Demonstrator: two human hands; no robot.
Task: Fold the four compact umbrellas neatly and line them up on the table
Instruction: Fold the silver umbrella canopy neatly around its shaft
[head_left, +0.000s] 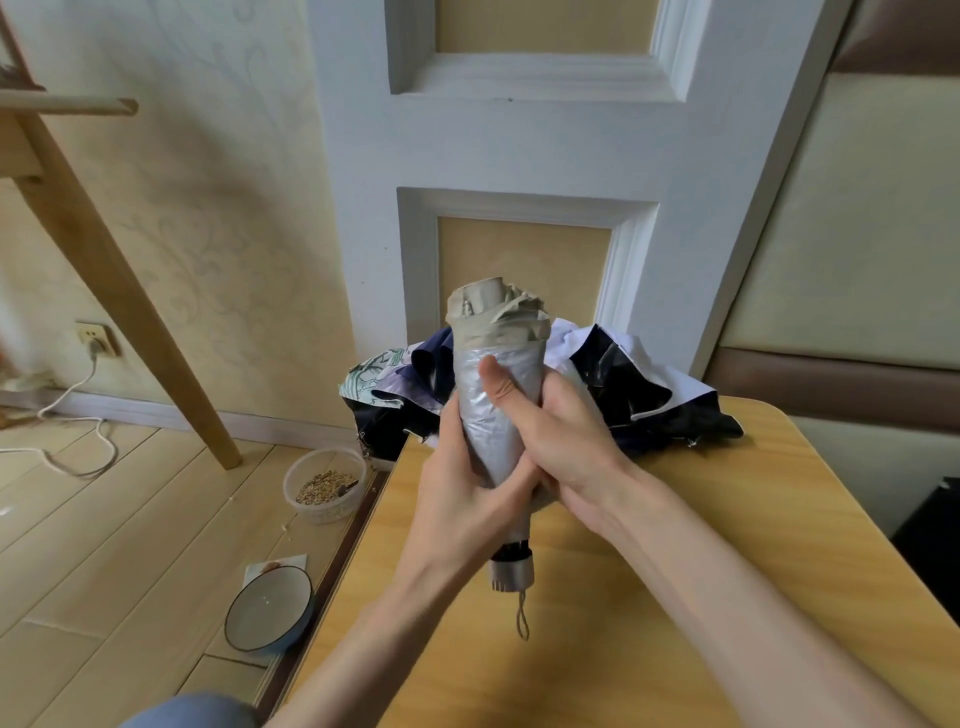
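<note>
Fingers round umbrella above wooden table

We cannot count the umbrellas in the crumpled heap behind the held umbrella; it hides most fingers of the left hand and right hand.

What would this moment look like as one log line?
held: silver umbrella, rolled | left hand: grips it | right hand: grips it | pile: unfolded umbrellas, table far edge
</note>
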